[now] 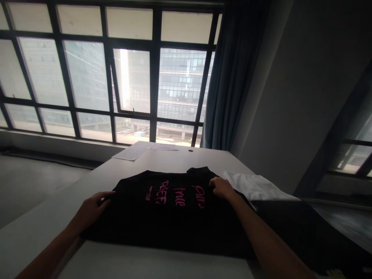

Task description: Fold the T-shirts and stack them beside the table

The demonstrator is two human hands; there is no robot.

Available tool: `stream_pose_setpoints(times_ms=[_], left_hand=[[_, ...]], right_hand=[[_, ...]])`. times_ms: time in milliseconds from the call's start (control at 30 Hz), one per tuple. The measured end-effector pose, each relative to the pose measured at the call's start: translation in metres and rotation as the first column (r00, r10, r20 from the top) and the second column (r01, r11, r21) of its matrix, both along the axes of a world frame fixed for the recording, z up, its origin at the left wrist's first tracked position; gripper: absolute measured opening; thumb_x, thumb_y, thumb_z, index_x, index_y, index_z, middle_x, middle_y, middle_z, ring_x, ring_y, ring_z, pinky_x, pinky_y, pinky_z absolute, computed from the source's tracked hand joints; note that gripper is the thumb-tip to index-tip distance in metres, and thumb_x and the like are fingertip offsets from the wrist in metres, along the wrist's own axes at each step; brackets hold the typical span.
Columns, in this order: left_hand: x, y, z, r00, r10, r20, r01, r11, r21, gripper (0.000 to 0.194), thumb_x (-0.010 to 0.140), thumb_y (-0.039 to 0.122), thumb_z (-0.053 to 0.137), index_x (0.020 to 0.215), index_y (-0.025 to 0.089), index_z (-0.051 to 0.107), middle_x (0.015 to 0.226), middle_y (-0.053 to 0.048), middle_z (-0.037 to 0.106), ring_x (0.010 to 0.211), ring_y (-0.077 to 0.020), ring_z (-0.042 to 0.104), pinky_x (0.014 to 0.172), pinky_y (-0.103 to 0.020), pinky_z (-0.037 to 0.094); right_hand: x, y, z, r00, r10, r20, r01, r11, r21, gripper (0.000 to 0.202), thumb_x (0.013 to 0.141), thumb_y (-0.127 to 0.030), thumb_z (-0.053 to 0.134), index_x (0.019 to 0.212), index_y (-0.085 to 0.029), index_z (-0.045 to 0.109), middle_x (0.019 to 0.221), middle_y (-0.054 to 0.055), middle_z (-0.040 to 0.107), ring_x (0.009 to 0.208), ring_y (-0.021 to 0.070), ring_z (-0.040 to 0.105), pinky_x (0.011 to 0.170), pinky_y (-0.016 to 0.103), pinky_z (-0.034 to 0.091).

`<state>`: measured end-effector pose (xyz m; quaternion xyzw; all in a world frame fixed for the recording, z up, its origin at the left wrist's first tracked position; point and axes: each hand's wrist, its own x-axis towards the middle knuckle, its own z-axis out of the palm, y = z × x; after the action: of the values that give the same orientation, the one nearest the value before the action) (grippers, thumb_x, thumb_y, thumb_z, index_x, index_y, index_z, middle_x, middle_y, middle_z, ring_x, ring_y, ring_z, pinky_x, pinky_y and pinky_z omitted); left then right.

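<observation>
A black shirt [174, 224] with pink lettering lies spread sideways across the white table [215, 159]. At its left edge, my left hand [94, 207] pinches the dark fabric between thumb and fingers. My right hand [222, 188] is on the upper right part of the shirt, beside the lettering, its fingers curled onto the cloth. Both forearms reach in from the bottom corners, the right one crossing the shirt's right side.
White papers [130, 152] lie at the table's far left corner. Folded white cloth [255, 186] and more black fabric [302, 228] lie on the right. Beyond the table are windows and a blue curtain [229, 85].
</observation>
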<state>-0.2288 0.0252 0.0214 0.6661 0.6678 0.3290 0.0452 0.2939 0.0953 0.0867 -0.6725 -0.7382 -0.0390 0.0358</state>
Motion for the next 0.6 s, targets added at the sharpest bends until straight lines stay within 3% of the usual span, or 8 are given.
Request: stream_pose_setpoints(times_ms=[133,233,300,367,467,600], left_hand=[[-0.007,0.002,-0.003,0.999,-0.026,-0.033,0.025,0.999,-0.022,0.050,0.079,0.047,0.046,0.111,0.020,0.074,0.110,-0.009,0.074,0.090,-0.0265,0.071,0.079,-0.034,0.057],[-0.005,0.002,-0.008,0.984,0.035,-0.177,-0.038,0.999,-0.013,0.052,0.080,0.043,0.045,0.113,0.015,0.073,0.114,-0.014,0.072,0.099,-0.0304,0.069,0.084,-0.040,0.057],[0.005,0.000,-0.010,0.965,0.024,-0.261,-0.016,0.999,0.033,0.051,0.085,0.045,0.043,0.117,0.017,0.072,0.123,-0.013,0.069,0.111,-0.0324,0.065,0.092,-0.044,0.054],[0.019,-0.002,-0.013,0.948,-0.085,-0.307,0.099,0.995,0.031,0.052,0.092,0.049,0.039,0.126,0.022,0.068,0.136,-0.009,0.064,0.125,-0.0305,0.058,0.106,-0.046,0.046],[0.038,-0.006,-0.023,0.896,-0.295,-0.332,0.265,0.955,-0.132,0.057,0.096,0.056,0.034,0.141,0.028,0.054,0.152,-0.003,0.048,0.141,-0.0276,0.043,0.118,-0.049,0.029],[0.041,-0.005,-0.038,0.858,-0.395,-0.329,0.291,0.901,-0.322,0.061,0.097,0.057,0.032,0.152,0.031,0.031,0.160,0.000,0.028,0.149,-0.0261,0.024,0.120,-0.052,0.021]], right_hand=[[-0.013,-0.001,-0.016,0.992,-0.108,0.058,0.096,0.979,0.181,0.039,0.085,-0.010,0.051,0.121,-0.017,0.066,0.120,0.014,0.065,0.114,0.0272,0.058,0.098,0.039,0.037],[-0.018,-0.010,-0.035,0.992,-0.112,0.066,0.100,0.983,0.156,0.042,0.094,-0.023,0.047,0.133,-0.015,0.059,0.131,0.016,0.061,0.121,0.0284,0.054,0.108,0.044,0.029],[-0.017,-0.018,-0.043,0.996,-0.083,0.024,0.080,0.993,0.091,0.046,0.098,-0.035,0.042,0.137,-0.017,0.056,0.141,0.015,0.055,0.130,0.0283,0.048,0.113,0.046,0.025],[-0.010,-0.028,-0.050,0.997,-0.076,-0.007,0.075,0.997,-0.008,0.053,0.099,-0.046,0.038,0.142,-0.018,0.052,0.150,0.014,0.047,0.140,0.0290,0.038,0.116,0.050,0.020],[0.011,-0.041,-0.065,0.992,-0.122,-0.024,0.118,0.985,-0.124,0.062,0.098,-0.054,0.032,0.149,-0.019,0.042,0.158,0.011,0.035,0.148,0.0297,0.025,0.118,0.054,0.016],[0.047,-0.051,-0.084,0.975,-0.200,-0.098,0.187,0.974,-0.130,0.061,0.100,-0.052,0.025,0.153,-0.023,0.034,0.162,0.004,0.026,0.150,0.0249,0.019,0.120,0.053,0.017]])
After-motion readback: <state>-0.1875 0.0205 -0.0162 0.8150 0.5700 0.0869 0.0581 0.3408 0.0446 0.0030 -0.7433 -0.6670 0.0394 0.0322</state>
